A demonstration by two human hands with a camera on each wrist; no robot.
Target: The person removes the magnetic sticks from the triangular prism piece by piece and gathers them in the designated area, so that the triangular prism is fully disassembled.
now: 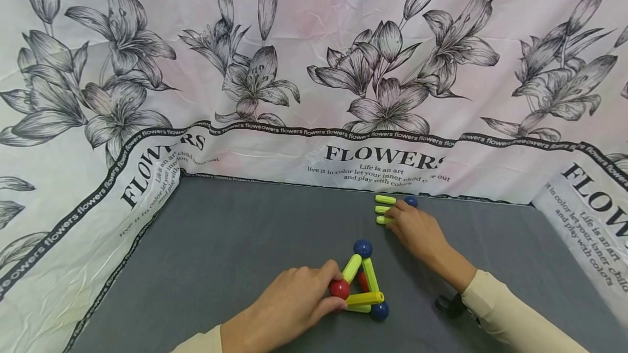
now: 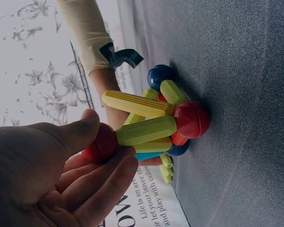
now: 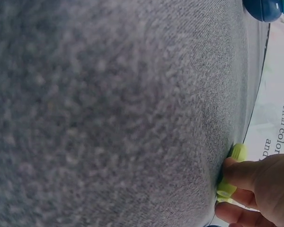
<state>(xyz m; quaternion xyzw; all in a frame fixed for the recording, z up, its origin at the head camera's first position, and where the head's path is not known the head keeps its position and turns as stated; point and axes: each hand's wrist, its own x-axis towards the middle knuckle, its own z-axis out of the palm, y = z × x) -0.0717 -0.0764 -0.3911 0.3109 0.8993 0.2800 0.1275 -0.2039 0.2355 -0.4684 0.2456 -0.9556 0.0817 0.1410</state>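
Ball-and-rod frame (image 1: 370, 277) is steadied, I judge, by my left hand (image 1: 290, 299) pinching its red ball (image 1: 339, 289), while my right hand (image 1: 417, 230) pinches a green rod (image 3: 238, 153).

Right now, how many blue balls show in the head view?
3: the far ball and near ball on the frame, and a third ball beside the right hand. More may be hidden behind the hands.
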